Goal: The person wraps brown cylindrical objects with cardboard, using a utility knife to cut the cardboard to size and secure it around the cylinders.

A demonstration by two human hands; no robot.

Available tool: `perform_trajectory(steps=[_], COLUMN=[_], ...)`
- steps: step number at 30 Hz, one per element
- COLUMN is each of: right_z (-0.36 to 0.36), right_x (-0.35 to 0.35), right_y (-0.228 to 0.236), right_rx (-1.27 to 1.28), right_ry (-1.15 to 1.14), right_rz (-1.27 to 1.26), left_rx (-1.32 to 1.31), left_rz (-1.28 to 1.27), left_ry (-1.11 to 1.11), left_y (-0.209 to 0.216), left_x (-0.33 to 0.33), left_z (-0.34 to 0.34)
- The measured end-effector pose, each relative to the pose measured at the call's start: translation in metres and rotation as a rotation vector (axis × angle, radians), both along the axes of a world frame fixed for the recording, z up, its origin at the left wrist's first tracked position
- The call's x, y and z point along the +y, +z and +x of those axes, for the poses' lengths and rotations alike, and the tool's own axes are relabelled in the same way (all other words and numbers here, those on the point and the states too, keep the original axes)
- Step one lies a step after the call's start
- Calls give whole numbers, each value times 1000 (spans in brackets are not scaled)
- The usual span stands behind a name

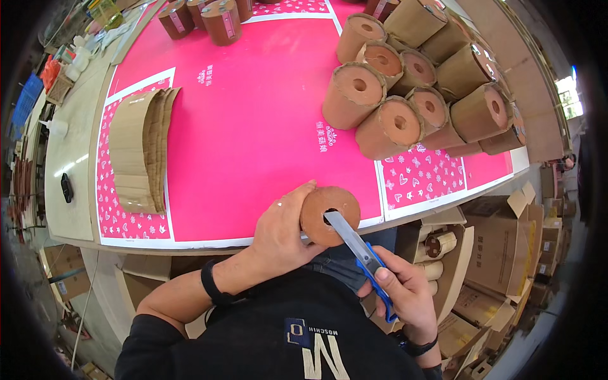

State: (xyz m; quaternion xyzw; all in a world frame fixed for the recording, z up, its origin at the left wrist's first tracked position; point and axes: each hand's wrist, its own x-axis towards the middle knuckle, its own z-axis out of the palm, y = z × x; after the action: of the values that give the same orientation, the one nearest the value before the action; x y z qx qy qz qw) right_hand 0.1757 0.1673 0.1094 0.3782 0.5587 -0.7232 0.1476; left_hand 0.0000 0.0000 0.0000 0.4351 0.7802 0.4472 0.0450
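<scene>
Two hands busy, seen from my spot in the room. Left hand (282, 218) grasping a brown roll (345, 201): digits wrap its left side, one past the far rim, one at the near rim. Right hand (402, 282) clenched on a blue-handled knife (347, 233), thumb along the top; blade tip at the roll's centre hole. Roll sits just right of the left palm, ahead and left of the right fingers.

To do it well, I'd say: grip the roll firmly, left fingertips below the end face and off the blade's line; small, controlled strokes; no sideways prying, since a long exposed blade could snap.

Roll's holed end points up at the head view; long axis runs down into the left grasp, side mostly hidden, exact tilt unclear. Knife slants from right fingers forward-left.

Beyond right fingers: clustered paper-wrapped rolls (354, 95). Beyond left fingers, leftward: brown card sheets (133, 152) on a pink-covered table (247, 120).
</scene>
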Motion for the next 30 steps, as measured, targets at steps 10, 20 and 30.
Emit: perform_trajectory(steps=[10,20,30], right_z=[18,14,11], right_x=[0,8,19], right_y=[-10,-11,-5], right_rx=[218,174,154], right_ry=[-4,46,108], right_rz=[385,374,297], left_rx=[-18,-99,-133], left_rz=[69,31,19], left_ry=[-23,-68,-87], left_y=[0,4,5], left_x=[3,2,1], left_z=[-8,-12,-14])
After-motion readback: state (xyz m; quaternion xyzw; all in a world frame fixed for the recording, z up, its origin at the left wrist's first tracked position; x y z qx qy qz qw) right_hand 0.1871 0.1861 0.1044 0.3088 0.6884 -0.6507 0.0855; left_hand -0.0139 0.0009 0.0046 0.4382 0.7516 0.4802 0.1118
